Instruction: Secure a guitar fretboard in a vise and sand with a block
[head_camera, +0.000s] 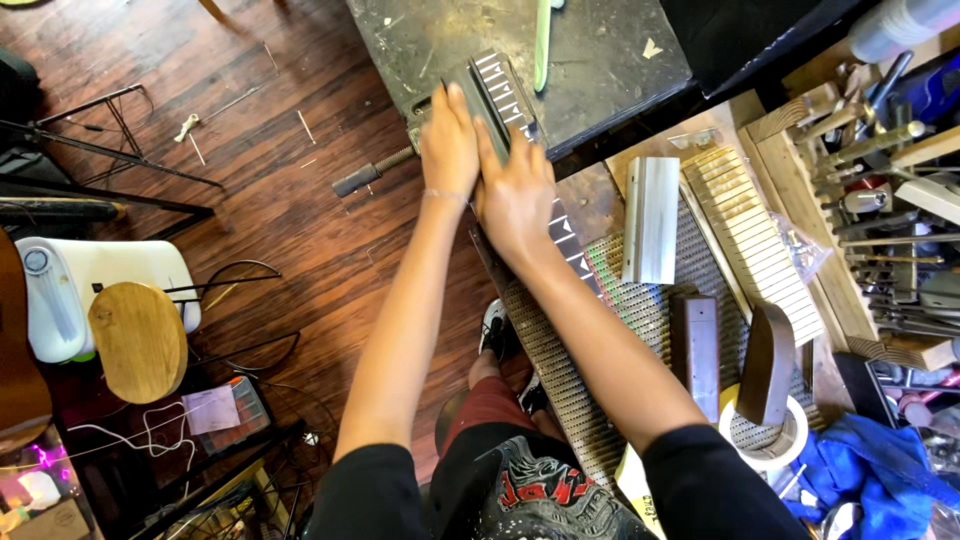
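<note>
We press a dark fretboard (505, 90) (pale fret lines) on the counter (600, 50), left hand (449, 145) flat, right hand (515, 190) grip flat, holding nothing.

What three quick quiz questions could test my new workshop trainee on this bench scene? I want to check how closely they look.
1. True or false: both hands press on the fretboard.
2. Which lies right of the fretboard on the perforated mat? A) a pale metal block B) a saw C) a cup
3. What stands on the floor at the left, its top round and wooden?

Key:
1. True: left hand and right hand lie flat on it.
2. A, the block.
3. A stool.
</note>
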